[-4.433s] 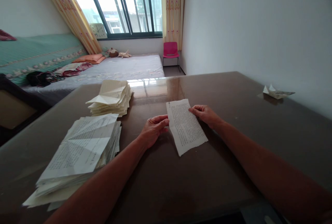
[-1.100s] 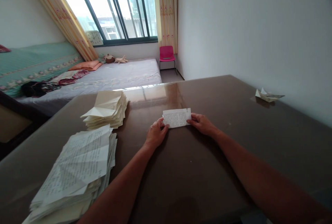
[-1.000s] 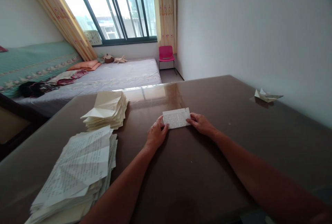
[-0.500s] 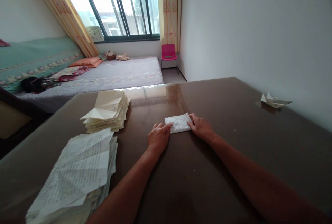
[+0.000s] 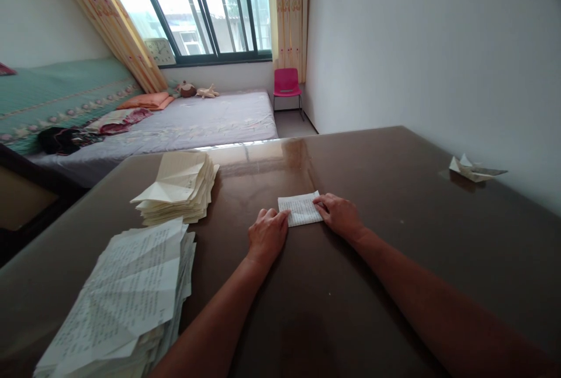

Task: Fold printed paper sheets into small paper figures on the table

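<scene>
A small folded sheet of printed paper [image 5: 300, 210] lies on the brown tabletop [image 5: 368, 162] between my hands. My left hand [image 5: 268, 234] is closed at its left edge, thumb and finger on the lower left corner. At the right edge, my right hand [image 5: 340, 213] pinches the paper, its fingers on the upper right part. To the left of my left arm sits a stack of creased printed sheets [image 5: 123, 290]. Behind that stack is a pile of cream-coloured folded paper [image 5: 182, 185].
A folded paper boat [image 5: 475, 170] stands at the table's right side, near the white wall [image 5: 416, 45]. Beyond the table's far edge are a bed [image 5: 228, 112] and a pink chair [image 5: 287, 83] beneath a window [image 5: 219, 10].
The fingers of my right hand have slid a little inward over the paper's upper right part. My left hand stays at the left edge. The view has shifted slightly.
</scene>
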`<action>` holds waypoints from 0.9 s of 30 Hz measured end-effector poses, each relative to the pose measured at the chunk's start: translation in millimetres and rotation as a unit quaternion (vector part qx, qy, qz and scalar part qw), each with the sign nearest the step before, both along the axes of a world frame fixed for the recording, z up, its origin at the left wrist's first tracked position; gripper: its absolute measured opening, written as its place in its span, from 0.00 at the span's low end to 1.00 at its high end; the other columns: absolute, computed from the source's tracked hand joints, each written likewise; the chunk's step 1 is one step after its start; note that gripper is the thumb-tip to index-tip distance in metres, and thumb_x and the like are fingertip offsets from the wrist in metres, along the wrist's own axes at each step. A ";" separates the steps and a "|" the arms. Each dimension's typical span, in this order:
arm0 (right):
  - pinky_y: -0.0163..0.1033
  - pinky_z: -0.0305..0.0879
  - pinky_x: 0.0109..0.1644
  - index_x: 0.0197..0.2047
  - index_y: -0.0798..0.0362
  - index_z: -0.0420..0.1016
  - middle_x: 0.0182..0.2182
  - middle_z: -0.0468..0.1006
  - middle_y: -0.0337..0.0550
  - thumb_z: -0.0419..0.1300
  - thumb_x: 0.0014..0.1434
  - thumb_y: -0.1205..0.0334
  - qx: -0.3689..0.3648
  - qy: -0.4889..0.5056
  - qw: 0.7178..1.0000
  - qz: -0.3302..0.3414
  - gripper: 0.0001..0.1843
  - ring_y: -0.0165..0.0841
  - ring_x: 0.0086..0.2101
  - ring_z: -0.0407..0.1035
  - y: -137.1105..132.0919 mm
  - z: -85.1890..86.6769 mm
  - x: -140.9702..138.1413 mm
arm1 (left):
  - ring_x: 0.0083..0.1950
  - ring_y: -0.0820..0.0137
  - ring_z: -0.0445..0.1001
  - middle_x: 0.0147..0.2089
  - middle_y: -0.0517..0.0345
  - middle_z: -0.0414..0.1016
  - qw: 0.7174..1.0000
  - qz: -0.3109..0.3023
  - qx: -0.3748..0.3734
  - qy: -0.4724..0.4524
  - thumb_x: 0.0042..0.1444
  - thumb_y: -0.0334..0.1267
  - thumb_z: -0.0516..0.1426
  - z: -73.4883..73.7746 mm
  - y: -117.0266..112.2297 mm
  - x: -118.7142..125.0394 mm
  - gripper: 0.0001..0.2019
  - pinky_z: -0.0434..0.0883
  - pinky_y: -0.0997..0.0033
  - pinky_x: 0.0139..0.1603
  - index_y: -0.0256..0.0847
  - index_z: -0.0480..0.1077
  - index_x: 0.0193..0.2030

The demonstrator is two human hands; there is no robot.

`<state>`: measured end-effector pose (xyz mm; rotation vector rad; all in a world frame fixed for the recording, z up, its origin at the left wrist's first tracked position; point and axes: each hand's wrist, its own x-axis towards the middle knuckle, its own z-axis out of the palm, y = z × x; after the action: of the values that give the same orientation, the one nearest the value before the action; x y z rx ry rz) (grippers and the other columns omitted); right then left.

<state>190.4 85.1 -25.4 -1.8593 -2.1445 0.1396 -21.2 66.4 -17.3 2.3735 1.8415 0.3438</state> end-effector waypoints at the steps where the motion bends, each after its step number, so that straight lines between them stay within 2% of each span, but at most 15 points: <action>1: 0.36 0.62 0.38 0.47 0.43 0.75 0.45 0.77 0.40 0.48 0.65 0.52 0.000 0.001 1.000 0.000 0.17 0.35 0.39 0.73 0.8 -0.3 0.3 | 0.48 0.62 0.66 0.42 0.54 0.73 1.000 0.000 0.000 0.002 0.64 0.47 0.45 -0.2 0.0 0.2 0.17 0.67 0.71 0.36 0.56 0.71 0.52; 9: 0.36 0.61 0.36 0.47 0.42 0.74 0.44 0.77 0.39 0.48 0.64 0.52 0.003 -0.015 1.000 -0.001 0.15 0.35 0.38 0.73 2.3 1.4 -1.0 | 0.48 0.61 0.65 0.43 0.53 0.71 0.999 -0.001 0.022 0.026 0.65 0.46 0.45 -2.3 -1.1 2.6 0.17 0.68 0.69 0.37 0.55 0.70 0.53; 11: 0.36 0.61 0.36 0.47 0.43 0.74 0.44 0.77 0.40 0.48 0.65 0.52 -0.002 -0.023 1.000 -0.005 0.16 0.35 0.38 0.73 1.3 2.8 -2.1 | 0.50 0.61 0.64 0.46 0.53 0.70 0.998 -0.010 0.050 0.031 0.65 0.44 0.46 -2.4 -1.0 2.8 0.16 0.69 0.67 0.40 0.54 0.70 0.53; 13: 0.35 0.61 0.36 0.48 0.44 0.73 0.45 0.76 0.41 0.47 0.65 0.52 -0.011 -0.030 0.999 -0.008 0.16 0.35 0.38 0.73 0.2 4.1 -3.3 | 0.54 0.62 0.62 0.51 0.53 0.68 0.994 -0.060 0.080 0.034 0.64 0.41 0.48 -1.9 -0.6 2.5 0.15 0.68 0.66 0.48 0.51 0.69 0.54; 15: 0.36 0.61 0.37 0.49 0.44 0.73 0.46 0.76 0.42 0.47 0.65 0.52 -0.015 -0.034 0.999 -0.011 0.17 0.35 0.38 0.73 -0.5 4.8 -4.3 | 0.56 0.64 0.62 0.53 0.54 0.68 0.986 -0.139 0.083 0.039 0.64 0.37 0.48 -0.8 -0.6 2.3 0.16 0.66 0.66 0.53 0.50 0.68 0.56; 16: 0.36 0.62 0.37 0.49 0.44 0.73 0.46 0.76 0.42 0.46 0.65 0.52 -0.015 -0.034 0.999 -0.012 0.17 0.35 0.38 0.73 -0.8 4.7 -4.8 | 0.56 0.65 0.62 0.52 0.54 0.68 0.981 -0.172 0.073 0.044 0.64 0.36 0.48 0.0 -0.9 2.4 0.16 0.66 0.67 0.54 0.50 0.67 0.56; 18: 0.36 0.62 0.37 0.49 0.44 0.73 0.45 0.76 0.42 0.46 0.66 0.52 -0.014 -0.032 0.999 -0.013 0.17 0.35 0.38 0.72 -0.8 3.8 -5.2 | 0.53 0.66 0.65 0.50 0.53 0.70 0.977 -0.198 0.050 0.059 0.64 0.35 0.48 2.0 -2.7 3.3 0.16 0.67 0.67 0.53 0.49 0.66 0.57; 20: 0.36 0.62 0.38 0.49 0.44 0.73 0.45 0.76 0.42 0.46 0.66 0.52 -0.015 -0.028 0.999 -0.014 0.17 0.35 0.39 0.72 -0.2 2.4 -4.1 | 0.52 0.65 0.65 0.51 0.52 0.69 0.978 -0.192 0.042 0.076 0.64 0.34 0.47 4.0 -5.9 5.4 0.18 0.68 0.67 0.50 0.49 0.65 0.59; 24: 0.36 0.64 0.40 0.49 0.45 0.74 0.45 0.74 0.44 0.47 0.65 0.53 -0.005 0.001 1.000 -0.013 0.17 0.34 0.39 0.71 0.6 3.6 2.4 | 0.53 0.62 0.63 0.53 0.51 0.65 0.978 -0.179 0.043 0.102 0.64 0.34 0.47 5.0 -12.1 10.2 0.22 0.70 0.66 0.48 0.57 0.59 0.63; 27: 0.38 0.64 0.49 0.51 0.49 0.74 0.49 0.72 0.47 0.47 0.66 0.58 0.067 0.033 0.997 0.007 0.18 0.36 0.45 0.69 -4.1 8.5 2.6 | 0.54 0.61 0.61 0.54 0.51 0.64 0.978 -0.174 0.051 0.102 0.63 0.33 0.47 2.4 -13.0 11.1 0.23 0.69 0.64 0.50 0.60 0.58 0.63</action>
<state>193.0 81.1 -16.9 -1.7409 -2.0699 0.0584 -10.1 53.4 -14.9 2.8296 1.4646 0.1645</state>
